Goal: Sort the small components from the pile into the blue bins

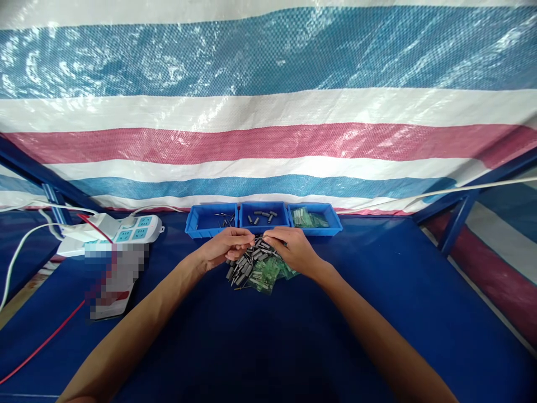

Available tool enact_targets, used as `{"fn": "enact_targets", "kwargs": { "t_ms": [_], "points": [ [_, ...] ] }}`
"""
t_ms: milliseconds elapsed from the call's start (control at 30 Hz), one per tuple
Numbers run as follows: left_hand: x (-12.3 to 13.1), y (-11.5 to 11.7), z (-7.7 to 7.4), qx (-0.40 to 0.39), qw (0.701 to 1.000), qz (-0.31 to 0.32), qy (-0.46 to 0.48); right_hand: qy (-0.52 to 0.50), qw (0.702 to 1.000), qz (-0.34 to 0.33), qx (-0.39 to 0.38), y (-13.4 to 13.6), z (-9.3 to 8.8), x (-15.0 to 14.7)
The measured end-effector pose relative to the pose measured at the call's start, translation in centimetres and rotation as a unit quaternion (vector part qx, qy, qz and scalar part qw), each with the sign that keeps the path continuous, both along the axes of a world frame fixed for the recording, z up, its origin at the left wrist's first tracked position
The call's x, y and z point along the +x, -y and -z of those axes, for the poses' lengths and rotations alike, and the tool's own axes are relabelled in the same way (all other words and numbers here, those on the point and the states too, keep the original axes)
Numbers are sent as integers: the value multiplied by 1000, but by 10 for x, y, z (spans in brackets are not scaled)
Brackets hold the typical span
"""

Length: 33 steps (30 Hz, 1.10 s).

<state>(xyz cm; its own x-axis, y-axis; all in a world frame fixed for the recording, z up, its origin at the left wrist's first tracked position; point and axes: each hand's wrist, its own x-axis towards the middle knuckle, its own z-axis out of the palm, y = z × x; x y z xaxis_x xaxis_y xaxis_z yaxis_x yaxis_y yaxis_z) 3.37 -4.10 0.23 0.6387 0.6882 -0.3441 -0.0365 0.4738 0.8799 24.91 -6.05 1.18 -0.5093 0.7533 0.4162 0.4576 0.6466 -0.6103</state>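
Observation:
Both hands meet over a mixed pile just in front of three blue bins. My left hand [226, 246] is closed, thumb and forefinger pinched together at its right side. Facing it, my right hand [296, 252] also pinches, its fingertips pointing left. Whatever sits between the fingertips is too small to make out. Beneath them lie dark grey cylinders and thin metal pins [241, 271], and on the right side of the pile are green see-through packets [266, 273]. My right hand partly covers the packets.
The left bin [201, 230] holds thin dark pins, the middle bin [247, 228] short grey cylinders, the right bin [335, 226] green packets. A white power strip [146, 228] with cables and a partly blurred phone [123, 302] lie left on the blue table [377, 313]. Striped sheeting [268, 143] hangs behind.

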Motion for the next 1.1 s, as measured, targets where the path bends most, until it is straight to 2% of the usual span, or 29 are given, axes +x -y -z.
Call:
{"fn": "enact_targets", "kwargs": {
  "t_ms": [600,1100],
  "points": [
    [0,0,-2,-4,1000,0,-3,-1,999,-11,37,-2,4,3],
    [2,2,-1,-15,1000,5,2,-16,999,-20,39,-3,6,6]
  ]
}}
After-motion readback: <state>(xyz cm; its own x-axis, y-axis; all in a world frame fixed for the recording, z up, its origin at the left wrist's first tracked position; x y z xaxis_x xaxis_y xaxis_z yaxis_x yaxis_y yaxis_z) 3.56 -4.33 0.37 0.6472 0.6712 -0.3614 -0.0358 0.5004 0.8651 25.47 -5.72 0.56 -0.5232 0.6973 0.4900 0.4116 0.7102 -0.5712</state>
